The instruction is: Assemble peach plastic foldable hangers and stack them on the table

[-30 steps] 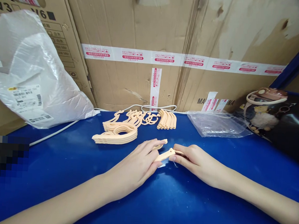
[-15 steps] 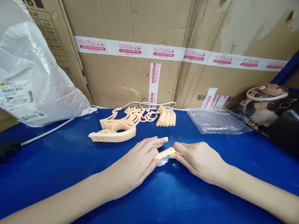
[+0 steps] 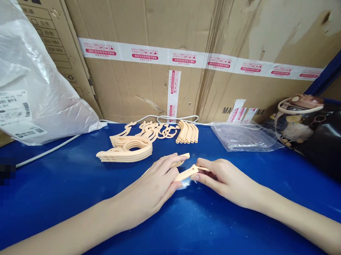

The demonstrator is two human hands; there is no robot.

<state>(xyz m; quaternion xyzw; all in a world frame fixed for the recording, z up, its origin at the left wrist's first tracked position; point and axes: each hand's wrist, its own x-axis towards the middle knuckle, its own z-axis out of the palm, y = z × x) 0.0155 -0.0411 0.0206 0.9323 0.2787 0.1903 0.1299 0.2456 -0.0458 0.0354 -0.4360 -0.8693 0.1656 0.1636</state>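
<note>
A cream plastic folding-hanger body (image 3: 186,174) is gripped in my left hand (image 3: 157,182), the thumb below it and the fingers over it; much of the body is hidden under the palm. My right hand (image 3: 225,181) pinches a thin cream plastic piece (image 3: 204,169) between thumb and fingers, at the right end of the hanger body. Most of that piece is covered, so its full shape cannot be made out. Behind my left hand lies a stack of curved cream hanger bodies (image 3: 137,155). Farther back are loose hanger hooks (image 3: 168,132) and a row of curved hanger arms (image 3: 187,133).
A blue table top (image 3: 164,231) lies under everything, with a large cardboard box (image 3: 138,85) behind it. To the left stands a white plastic parcel bag (image 3: 46,85). A clear plastic bag (image 3: 242,137), a black bag (image 3: 332,133) and a white cable (image 3: 50,149) are also there.
My right fingers have shifted slightly, and the thin piece shows more at the hanger body's end. My left hand keeps its hold. The whole view has moved a little.
</note>
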